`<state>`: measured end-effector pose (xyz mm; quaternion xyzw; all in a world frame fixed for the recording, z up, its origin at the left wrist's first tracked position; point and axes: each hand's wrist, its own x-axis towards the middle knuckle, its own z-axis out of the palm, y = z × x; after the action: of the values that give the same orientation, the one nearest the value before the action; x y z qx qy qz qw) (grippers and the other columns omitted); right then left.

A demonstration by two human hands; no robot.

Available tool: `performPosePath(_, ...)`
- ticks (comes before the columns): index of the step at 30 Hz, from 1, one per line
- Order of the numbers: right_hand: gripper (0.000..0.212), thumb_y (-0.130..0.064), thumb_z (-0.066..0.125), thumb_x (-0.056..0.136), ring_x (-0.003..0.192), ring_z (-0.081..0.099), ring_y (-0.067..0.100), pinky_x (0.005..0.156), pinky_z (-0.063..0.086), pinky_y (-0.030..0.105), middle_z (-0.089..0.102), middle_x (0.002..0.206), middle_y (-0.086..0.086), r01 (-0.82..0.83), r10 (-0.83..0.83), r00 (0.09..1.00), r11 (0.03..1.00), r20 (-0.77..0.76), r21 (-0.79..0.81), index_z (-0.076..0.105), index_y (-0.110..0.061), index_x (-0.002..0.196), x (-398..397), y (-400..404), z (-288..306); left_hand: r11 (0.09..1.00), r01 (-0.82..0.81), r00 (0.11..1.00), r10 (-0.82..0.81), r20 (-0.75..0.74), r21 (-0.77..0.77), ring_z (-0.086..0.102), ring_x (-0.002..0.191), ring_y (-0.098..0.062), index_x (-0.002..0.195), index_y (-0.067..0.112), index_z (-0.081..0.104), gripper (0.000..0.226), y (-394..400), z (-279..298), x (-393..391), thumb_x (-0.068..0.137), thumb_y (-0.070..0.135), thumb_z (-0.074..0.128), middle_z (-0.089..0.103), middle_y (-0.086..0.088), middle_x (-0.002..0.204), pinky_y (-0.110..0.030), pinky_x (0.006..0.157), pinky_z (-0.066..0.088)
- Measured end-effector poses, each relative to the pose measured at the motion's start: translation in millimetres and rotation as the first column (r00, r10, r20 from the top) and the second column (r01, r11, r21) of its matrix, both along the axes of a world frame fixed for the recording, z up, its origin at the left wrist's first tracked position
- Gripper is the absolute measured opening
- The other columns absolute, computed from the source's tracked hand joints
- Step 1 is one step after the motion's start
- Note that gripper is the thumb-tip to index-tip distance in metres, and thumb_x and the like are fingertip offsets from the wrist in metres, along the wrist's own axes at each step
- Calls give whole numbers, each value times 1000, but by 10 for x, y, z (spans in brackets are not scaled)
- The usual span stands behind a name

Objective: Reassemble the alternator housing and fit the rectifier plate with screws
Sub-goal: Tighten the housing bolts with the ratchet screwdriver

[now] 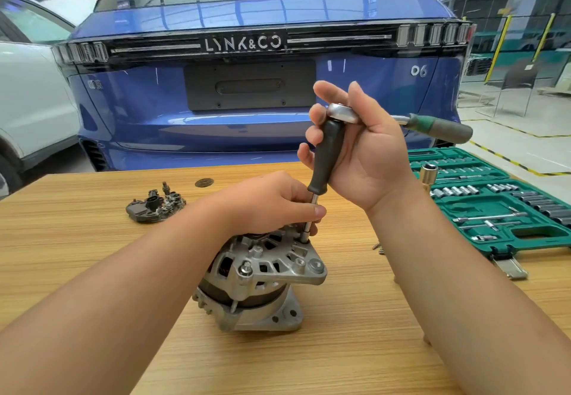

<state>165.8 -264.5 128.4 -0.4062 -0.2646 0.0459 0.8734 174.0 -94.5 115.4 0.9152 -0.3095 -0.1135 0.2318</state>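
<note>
A silver alternator (pixel 259 280) stands on the wooden table (pixel 92 265) in front of me. My left hand (pixel 272 203) rests on its top and pinches the metal shaft of a black-handled driver (pixel 327 157), whose socket tip sits on a bolt at the housing's upper edge. My right hand (pixel 361 147) grips the driver's handle together with the head of a ratchet wrench (pixel 438 127) fitted on top; its green handle sticks out to the right. The dark rectifier plate (pixel 154 204) lies apart on the table at the left.
An open green socket set case (pixel 494 206) lies at the table's right, a long silver socket (pixel 428 175) standing beside it. Small screws (pixel 378 248) lie near the case. A blue car (pixel 247 85) stands just behind the table, a white car (pixel 27 92) at the left.
</note>
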Motion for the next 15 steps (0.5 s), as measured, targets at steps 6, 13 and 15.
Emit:
performPosePath(6,41,-45,55,96,63,60,12,68,51,26,68,81,4,61,-63,998,997,-17,-55,62,-11,116,19,29,-19,1000,14,1000,-14,-5,-7,64,74,8,89,36,74,26,-2,-2,10,102,48,55,74,28,91,-27,71,44)
performPosePath(13,3,-15,65,94,61,64,24,61,56,33,70,75,7,631,-576,756,768,311,-113,67,-16,92,2,101,-56,1000,17,1000,-17,-2,26,69,90,-2,93,34,72,24,-43,24,-1,103,46,53,75,26,92,-38,87,54)
performPosePath(15,4,-17,65,96,59,65,23,60,56,34,70,74,5,670,-606,723,733,332,-120,66,-16,92,-19,132,-63,1000,8,1000,-8,1,25,70,91,-5,93,33,72,25,-38,25,-10,102,47,54,75,24,92,-42,93,55)
